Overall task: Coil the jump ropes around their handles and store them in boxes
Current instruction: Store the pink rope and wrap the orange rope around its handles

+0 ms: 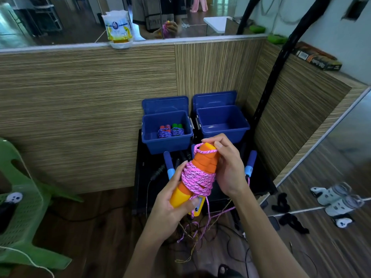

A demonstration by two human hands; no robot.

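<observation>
My left hand (pixel 172 203) grips the yellow lower ends of a pair of orange jump rope handles (pixel 202 163). A pink rope (pixel 197 177) is coiled around their middle, and its loose tail hangs to the floor. My right hand (pixel 226 165) pinches a loop of the pink rope at the handles' top end. Behind them stand two open blue boxes. The left box (pixel 166 144) holds two coiled ropes (pixel 170 131) with red and green handles. The right box (pixel 222 128) is empty.
Both boxes sit on a black stand (pixel 140 177) with blue-handled ropes (pixel 251 163) and black ropes lying on it. Loose rope and cables tangle on the wooden floor below. A green plastic chair (pixel 22 207) stands at left, a mirror with reflected slippers (pixel 337 199) at right.
</observation>
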